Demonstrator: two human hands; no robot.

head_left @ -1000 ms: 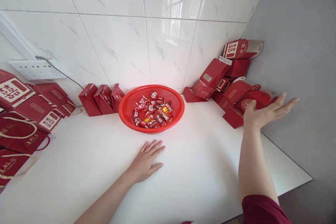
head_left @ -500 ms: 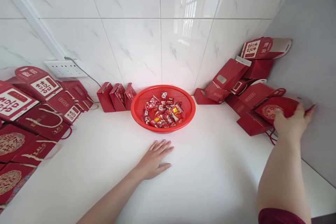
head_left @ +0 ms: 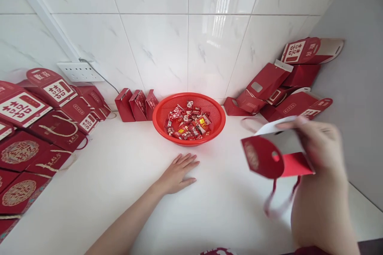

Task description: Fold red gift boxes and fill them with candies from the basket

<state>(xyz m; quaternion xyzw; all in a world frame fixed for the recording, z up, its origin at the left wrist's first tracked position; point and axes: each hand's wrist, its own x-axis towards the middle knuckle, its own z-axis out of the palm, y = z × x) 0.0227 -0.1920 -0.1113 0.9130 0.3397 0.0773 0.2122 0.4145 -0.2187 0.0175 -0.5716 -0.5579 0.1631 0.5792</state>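
In my right hand (head_left: 321, 139) is a red paper gift box (head_left: 263, 157), gripped by its edge and held above the right side of the white table. Its flap hangs open, showing a pale inside, and dark red cord handles dangle below. My left hand (head_left: 179, 173) lies flat on the table with its fingers spread, holding nothing. Just beyond it stands a red plastic basket (head_left: 189, 142) with wrapped candies (head_left: 191, 123) in it.
Three small red boxes (head_left: 136, 105) stand left of the basket. Stacked red boxes (head_left: 38, 123) fill the left side, and a pile of red boxes (head_left: 269, 83) leans at the back right. A power socket (head_left: 79, 72) with a grey cable is on the tiled wall.
My right hand has lifted the gift box from the right-hand pile and brought it left, toward me. My left hand has stayed flat on the table. The view has shifted slightly.
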